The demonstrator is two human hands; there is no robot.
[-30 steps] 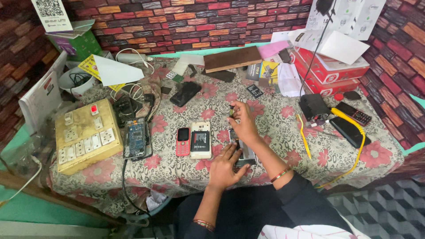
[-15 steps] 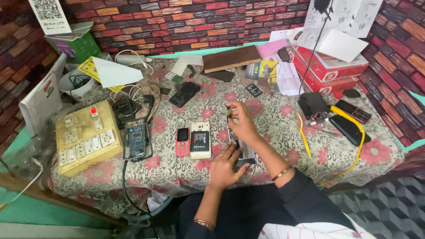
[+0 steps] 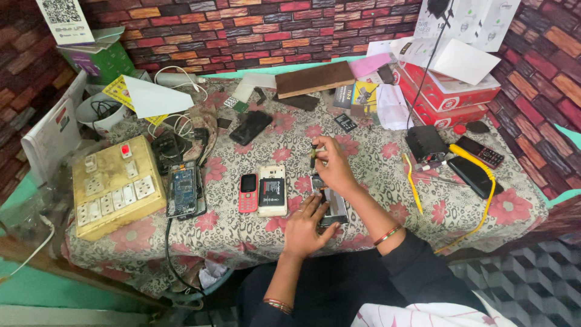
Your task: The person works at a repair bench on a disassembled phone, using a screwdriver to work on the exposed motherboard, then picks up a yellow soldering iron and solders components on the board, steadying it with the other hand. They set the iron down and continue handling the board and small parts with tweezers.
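On the flowered tablecloth, near its front edge, an opened phone lies flat under the left hand, whose spread fingers press on it rather than close around it. Just above, the right hand pinches a small dark screwdriver upright between thumb and fingertips. Immediately left lie a white phone with its back off and a red keypad phone, then a bare blue circuit board and a yellowed socket board. Yellow cable curls at the right.
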